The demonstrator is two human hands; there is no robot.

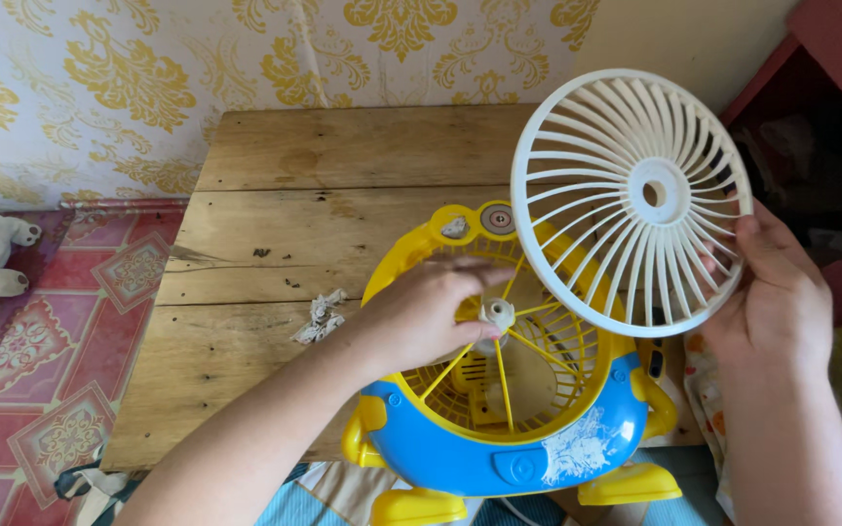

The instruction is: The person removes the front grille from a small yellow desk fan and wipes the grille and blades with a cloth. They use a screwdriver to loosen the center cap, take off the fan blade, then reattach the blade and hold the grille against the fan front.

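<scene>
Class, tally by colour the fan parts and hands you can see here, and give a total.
White round plastic fan grille: 1
Yellow-and-blue plastic toy-shaped fan body: 1
White spindle hub: 1
Hands: 2, left hand, right hand
Total: 5

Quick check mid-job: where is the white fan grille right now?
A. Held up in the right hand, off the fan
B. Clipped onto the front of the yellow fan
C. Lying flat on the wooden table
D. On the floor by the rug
A: the right hand holds the white grille by its rim, lifted clear of the fan, while the left hand pinches the hub.
</scene>
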